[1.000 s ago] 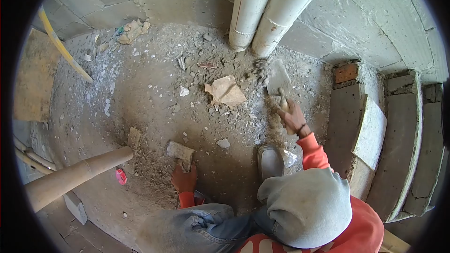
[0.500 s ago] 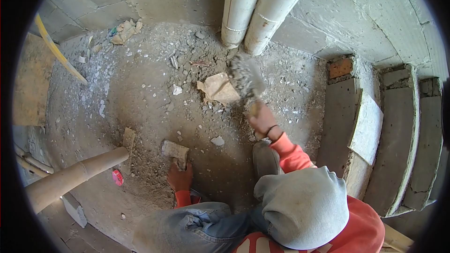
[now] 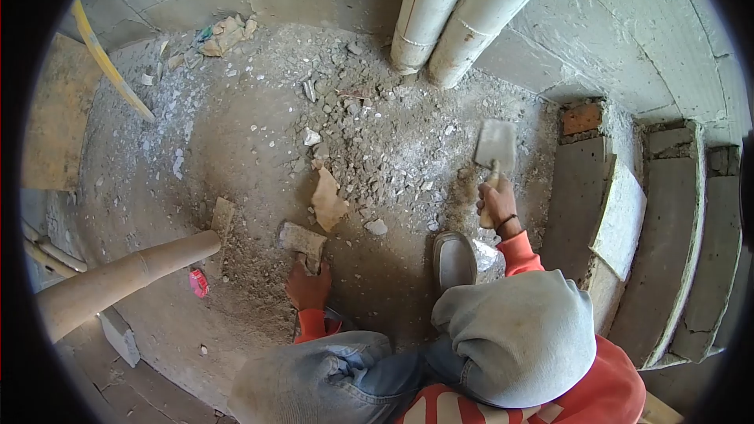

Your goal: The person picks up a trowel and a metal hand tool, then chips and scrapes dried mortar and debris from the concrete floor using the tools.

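In the head view, my right hand (image 3: 498, 202) is closed around the handle of a trowel (image 3: 496, 144), whose flat square-ended blade points away over the gritty floor. My left hand (image 3: 308, 284) grips the near edge of a pale, dusty rectangular piece (image 3: 303, 242) low over the floor; its material is hard to tell. Just beyond that piece lies a torn tan scrap (image 3: 328, 201), which looks like paper or cardboard. Loose rubble (image 3: 377, 137) is spread across the floor between the trowel and the back wall. My shoe (image 3: 454, 261) is between the hands.
Two white pipes (image 3: 463, 23) rise at the back wall. Concrete steps (image 3: 577, 204) climb on the right, with a loose board (image 3: 618, 216) against them. A bamboo pole (image 3: 133, 275) reaches in from the left, near a pink wrapper (image 3: 199, 283). A yellow hose (image 3: 106, 63) hangs farther back.
My right hand swung the trowel rightward from beside the pipes, and its blade now shows bare. The tan scrap moved nearer my left hand and turned. My left hand keeps its grip.
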